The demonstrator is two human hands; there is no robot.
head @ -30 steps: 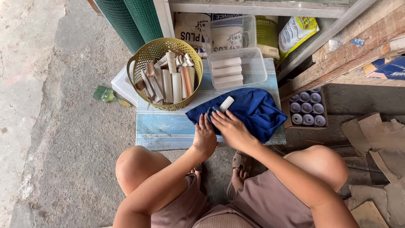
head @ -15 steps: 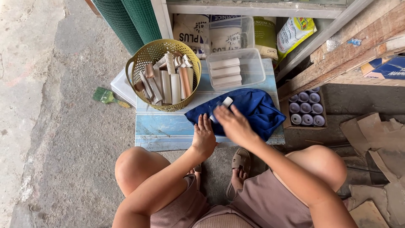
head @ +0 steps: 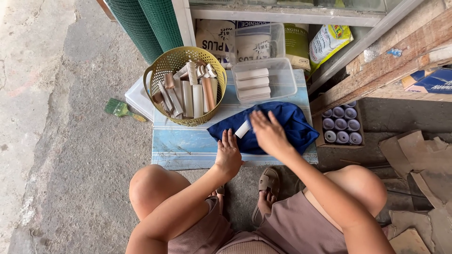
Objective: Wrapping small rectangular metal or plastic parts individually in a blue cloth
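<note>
Blue cloth [head: 287,124] spread on the table [head: 188,146]; right hand [head: 268,134] lies open on it, fingertips touching a short white tube [head: 243,129]; left hand [head: 229,153] rests flat, holding nothing. Yellow basket [head: 155,77] sits behind

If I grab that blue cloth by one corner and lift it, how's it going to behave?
The blue cloth lies rumpled in soft folds, so it would probably hang limp, not hold shape. A white tube rests on it by the right hand, so that would likely roll off. It looks thin, probably light; the left hand pins its edge.
</note>
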